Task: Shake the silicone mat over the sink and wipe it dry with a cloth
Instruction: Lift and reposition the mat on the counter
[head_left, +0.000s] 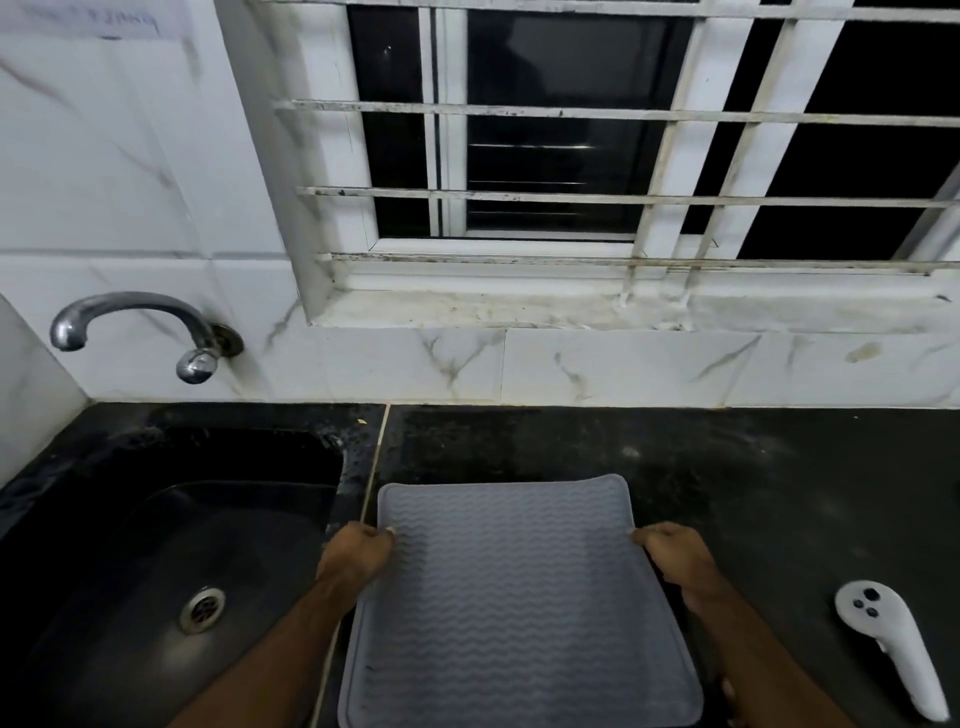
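Barred window (597, 156) fills twelve to two o'clock, dark panes behind white bars; marble-tiled wall (130, 182) runs from nine to three beneath and beside it; black countertop (753, 493) spans the lower half. Black sink (156, 545) sits at eight o'clock, its metal drain (202, 609) near the basin floor; chrome tap (140, 332) juts from the wall at ten, spout arcing left above the basin.

We note the grey silicone mat (511, 597), wavy-ribbed, at six o'clock, over the countertop just right of the sink's edge, not over the basin; whether it rests on the surface or is lifted we cannot tell.

Left hand (358, 558) pinches the mat's left edge, fingers curled, thumb on top; right hand (670, 558) pinches the right edge likewise, fingers curled under.

White handheld controller (891, 649) lies on the countertop at four o'clock, apart from the mat.
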